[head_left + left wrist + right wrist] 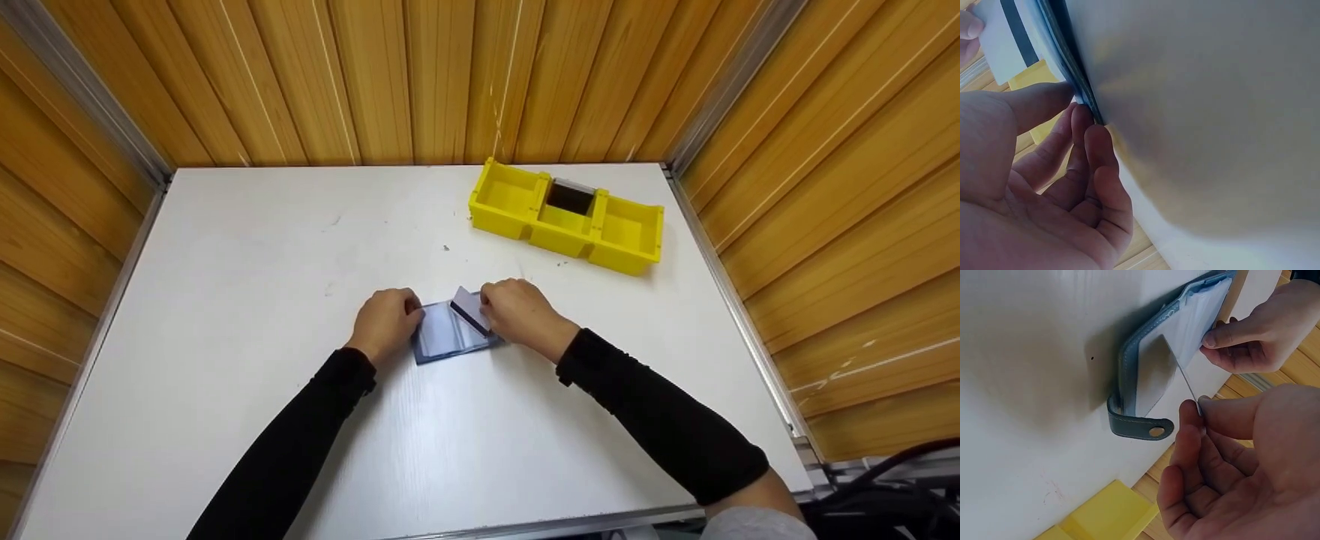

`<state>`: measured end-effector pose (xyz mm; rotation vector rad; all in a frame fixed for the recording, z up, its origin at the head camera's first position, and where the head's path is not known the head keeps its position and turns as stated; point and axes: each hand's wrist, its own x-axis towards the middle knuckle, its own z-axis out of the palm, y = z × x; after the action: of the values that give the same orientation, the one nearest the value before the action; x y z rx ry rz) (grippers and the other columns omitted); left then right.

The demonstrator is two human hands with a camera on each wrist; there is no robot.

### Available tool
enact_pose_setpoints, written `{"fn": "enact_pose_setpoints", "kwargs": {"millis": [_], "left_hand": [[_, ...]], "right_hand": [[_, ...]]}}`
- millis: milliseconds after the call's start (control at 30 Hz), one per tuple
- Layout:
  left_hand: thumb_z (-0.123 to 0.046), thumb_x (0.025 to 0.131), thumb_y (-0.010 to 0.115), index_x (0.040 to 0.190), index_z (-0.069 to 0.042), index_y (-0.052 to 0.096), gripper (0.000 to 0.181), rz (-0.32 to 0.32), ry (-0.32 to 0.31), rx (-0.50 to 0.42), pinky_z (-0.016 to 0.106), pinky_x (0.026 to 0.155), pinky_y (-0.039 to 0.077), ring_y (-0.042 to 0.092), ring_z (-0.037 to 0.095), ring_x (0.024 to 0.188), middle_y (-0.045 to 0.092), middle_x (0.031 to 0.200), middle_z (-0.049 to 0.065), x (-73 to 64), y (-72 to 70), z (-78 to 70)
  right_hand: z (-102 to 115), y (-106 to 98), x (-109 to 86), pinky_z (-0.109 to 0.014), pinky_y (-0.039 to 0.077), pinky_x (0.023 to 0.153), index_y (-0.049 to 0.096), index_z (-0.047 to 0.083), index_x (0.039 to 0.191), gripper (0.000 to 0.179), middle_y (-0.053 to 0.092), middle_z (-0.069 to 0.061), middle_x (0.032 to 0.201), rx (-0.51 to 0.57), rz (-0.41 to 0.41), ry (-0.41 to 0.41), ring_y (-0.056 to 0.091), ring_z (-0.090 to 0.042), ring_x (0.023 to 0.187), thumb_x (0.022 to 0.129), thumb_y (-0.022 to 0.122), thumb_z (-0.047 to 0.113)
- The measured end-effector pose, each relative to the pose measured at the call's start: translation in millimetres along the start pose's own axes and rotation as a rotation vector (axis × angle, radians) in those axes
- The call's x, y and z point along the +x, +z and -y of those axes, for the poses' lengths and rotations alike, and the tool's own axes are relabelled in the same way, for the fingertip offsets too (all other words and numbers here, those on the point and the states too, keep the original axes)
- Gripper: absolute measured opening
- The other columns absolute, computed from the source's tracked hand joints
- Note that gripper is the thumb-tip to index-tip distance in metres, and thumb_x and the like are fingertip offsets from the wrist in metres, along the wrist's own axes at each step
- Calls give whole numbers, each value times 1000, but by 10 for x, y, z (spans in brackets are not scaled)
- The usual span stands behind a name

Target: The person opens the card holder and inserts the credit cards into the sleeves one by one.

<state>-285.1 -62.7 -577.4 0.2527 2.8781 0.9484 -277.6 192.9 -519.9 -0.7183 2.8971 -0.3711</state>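
Note:
A blue card holder [439, 334] lies opened on the table, its clear plastic sleeves facing up. My left hand [384, 321] pinches its left edge between thumb and fingertips; the left wrist view shows the cover's edge [1075, 67] there. Between thumb and index finger, my right hand [521, 313] holds a pale card [466, 306] with a black stripe. That card stands tilted over the right-hand sleeves, seen nearly edge-on in the right wrist view. A strap [1137, 427] with a metal snap sticks out from the holder's side.
A yellow three-compartment tray [559, 238] stands at the back right of the white table [247, 300]. In its middle compartment leans a dark, flat piece [571, 198] with a clear edge. Wood-patterned walls [435, 82] enclose the back and both sides.

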Motion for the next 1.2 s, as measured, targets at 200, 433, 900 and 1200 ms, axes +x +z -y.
{"fn": "enact_pose_setpoints", "kwargs": {"millis": [200,433,900,1200], "left_hand": [[-19,103,74,103,-7,80,13,-2,-3,-6,43,85,57,69,25,88,76,92,7,4,0,-1],[-19,103,74,103,-8,79,12,-5,-8,-12,42,84,57,68,25,88,75,91,7,-18,15,-12],[-19,103,75,105,-7,80,13,1,-8,7,43,86,58,69,26,90,77,94,8,2,13,-6],[-19,103,75,104,-7,80,12,-4,-12,1,43,85,58,70,25,89,77,93,7,2,8,-19]], "right_hand": [[0,1,4,-45,60,90,82,1,117,19,82,-13,106,27,10,58,71,-27,95,106,70,11],[7,21,3,-39,56,82,82,4,108,17,79,-8,98,111,18,111,65,-23,87,107,69,15],[62,68,5,-41,56,80,82,3,100,17,78,-9,91,127,-11,100,65,-23,83,105,71,15],[34,94,51,-42,58,84,83,3,102,18,78,-8,93,133,18,151,65,-24,85,105,71,17]]}}
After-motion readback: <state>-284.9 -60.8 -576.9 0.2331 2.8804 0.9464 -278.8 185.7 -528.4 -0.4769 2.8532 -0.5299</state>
